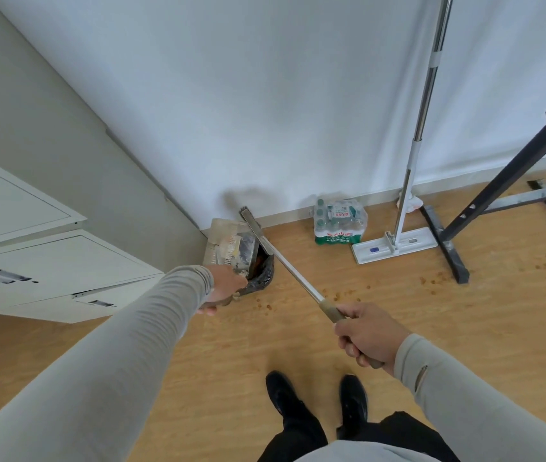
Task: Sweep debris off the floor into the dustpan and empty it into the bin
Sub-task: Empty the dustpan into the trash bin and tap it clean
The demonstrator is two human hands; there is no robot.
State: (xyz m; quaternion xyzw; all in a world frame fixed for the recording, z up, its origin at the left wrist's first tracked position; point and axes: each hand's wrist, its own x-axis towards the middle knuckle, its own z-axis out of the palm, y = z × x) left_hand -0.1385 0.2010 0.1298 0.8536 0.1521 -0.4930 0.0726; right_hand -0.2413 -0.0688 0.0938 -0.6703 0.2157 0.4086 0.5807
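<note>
A beige dustpan (230, 246) is tipped up over the bin (261, 276), a small bin lined with a black bag in the corner of the room. My left hand (223, 290) grips the dustpan's handle just in front of the bin. My right hand (366, 333) grips the broom's handle; the metal shaft (293, 273) runs up and left, and the broom head (250, 220) sits at the dustpan's far edge by the wall. Small brown debris (431, 281) lies scattered on the wooden floor to the right.
White metal cabinets (48, 271) stand at left. A shrink-wrapped pack of water bottles (339, 225) and a flat mop (394, 245) rest against the white wall. A black metal stand (464, 225) crosses the right side. My black shoes (318, 401) are below.
</note>
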